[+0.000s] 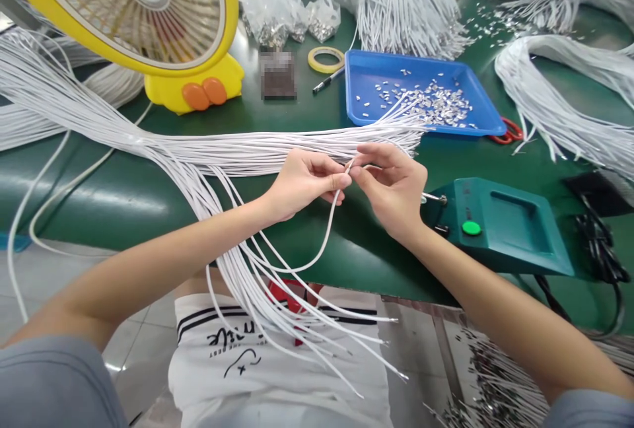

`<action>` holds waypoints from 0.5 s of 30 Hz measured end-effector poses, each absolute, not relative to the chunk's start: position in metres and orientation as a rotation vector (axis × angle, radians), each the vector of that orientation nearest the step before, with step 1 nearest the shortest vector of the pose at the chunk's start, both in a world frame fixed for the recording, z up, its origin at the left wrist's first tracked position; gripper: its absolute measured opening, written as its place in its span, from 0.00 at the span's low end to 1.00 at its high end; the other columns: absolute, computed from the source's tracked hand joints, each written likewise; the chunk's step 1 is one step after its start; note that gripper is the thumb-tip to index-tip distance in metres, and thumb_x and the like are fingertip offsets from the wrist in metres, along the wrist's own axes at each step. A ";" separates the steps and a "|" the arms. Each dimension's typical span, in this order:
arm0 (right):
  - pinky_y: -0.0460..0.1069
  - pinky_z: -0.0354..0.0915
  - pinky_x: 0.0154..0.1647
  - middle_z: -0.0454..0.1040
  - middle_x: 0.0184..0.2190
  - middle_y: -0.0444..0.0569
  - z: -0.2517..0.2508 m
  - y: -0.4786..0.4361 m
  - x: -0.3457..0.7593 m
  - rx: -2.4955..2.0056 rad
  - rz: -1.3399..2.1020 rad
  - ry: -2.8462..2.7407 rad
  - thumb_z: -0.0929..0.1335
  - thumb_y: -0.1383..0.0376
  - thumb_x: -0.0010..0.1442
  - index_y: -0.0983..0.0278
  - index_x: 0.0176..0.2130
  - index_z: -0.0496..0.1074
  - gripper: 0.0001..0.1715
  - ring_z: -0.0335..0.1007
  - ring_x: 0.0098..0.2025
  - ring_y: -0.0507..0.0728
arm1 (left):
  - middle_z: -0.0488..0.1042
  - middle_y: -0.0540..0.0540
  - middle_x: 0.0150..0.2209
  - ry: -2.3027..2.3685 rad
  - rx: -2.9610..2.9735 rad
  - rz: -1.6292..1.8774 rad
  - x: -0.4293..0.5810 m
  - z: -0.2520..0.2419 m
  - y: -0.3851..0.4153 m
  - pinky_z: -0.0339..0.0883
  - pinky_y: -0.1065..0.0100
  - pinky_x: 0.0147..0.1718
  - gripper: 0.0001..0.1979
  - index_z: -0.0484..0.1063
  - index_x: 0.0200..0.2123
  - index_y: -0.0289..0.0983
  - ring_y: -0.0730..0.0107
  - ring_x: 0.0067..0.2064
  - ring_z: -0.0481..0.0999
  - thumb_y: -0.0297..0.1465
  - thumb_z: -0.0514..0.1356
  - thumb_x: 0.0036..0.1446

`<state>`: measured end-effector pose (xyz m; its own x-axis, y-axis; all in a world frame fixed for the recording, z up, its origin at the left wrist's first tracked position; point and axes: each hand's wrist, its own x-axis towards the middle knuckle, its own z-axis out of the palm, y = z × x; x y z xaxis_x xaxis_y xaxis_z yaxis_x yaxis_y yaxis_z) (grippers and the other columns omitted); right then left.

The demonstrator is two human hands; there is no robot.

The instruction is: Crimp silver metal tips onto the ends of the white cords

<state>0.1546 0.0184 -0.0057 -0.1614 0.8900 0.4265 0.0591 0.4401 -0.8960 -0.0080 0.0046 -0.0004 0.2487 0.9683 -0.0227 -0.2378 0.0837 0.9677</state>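
My left hand (306, 181) pinches the end of a single white cord (324, 243) between thumb and forefinger, just above the front edge of the green table (123, 197). The cord loops down toward my lap. My right hand (391, 183) meets it fingertip to fingertip, its fingers closed in a pinch at the same cord end; whether it holds a small metal piece I cannot make out. A thick bundle of white cords (208, 150) lies across the table behind both hands, with several ends hanging over my lap.
A blue tray (366, 74) of small metal tips sits behind the hands. A green press machine (500, 223) with a green button stands right of my right hand. A yellow fan (148, 12), tape roll (325, 59), pen, red scissors (510, 131) and more cord bundles (559, 104) surround them.
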 end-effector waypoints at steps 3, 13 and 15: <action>0.49 0.68 0.32 0.74 0.29 0.42 -0.004 0.017 0.154 -0.879 0.840 -1.617 0.71 0.67 0.54 0.59 0.40 0.71 0.12 0.72 0.32 0.52 | 0.76 0.46 0.24 0.916 1.285 1.092 -0.009 -0.002 0.004 0.75 0.67 0.28 0.15 0.76 0.28 0.32 0.68 0.25 0.78 0.38 0.71 0.46; 0.41 0.40 0.16 0.62 0.22 0.36 0.014 0.016 0.152 -0.983 1.976 -1.088 0.75 0.68 0.41 0.61 0.31 0.61 0.22 0.43 0.19 0.44 | 0.78 0.41 0.35 1.082 2.539 1.204 -0.030 -0.019 0.014 0.67 0.65 0.41 0.13 0.78 0.37 0.39 0.64 0.40 0.76 0.27 0.53 0.61; 0.41 0.37 0.16 0.63 0.23 0.36 0.018 0.015 0.152 -0.947 2.094 -0.991 0.75 0.69 0.39 0.62 0.32 0.63 0.22 0.40 0.19 0.43 | 0.78 0.43 0.34 1.081 2.432 1.319 -0.027 -0.017 0.014 0.67 0.65 0.40 0.11 0.78 0.35 0.40 0.65 0.38 0.75 0.27 0.55 0.60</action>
<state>0.1519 0.0151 0.0185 -0.5445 0.7692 -0.3345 -0.2285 -0.5198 -0.8231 -0.0274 0.0143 -0.0169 0.3456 0.6672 0.6599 0.5158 -0.7225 0.4604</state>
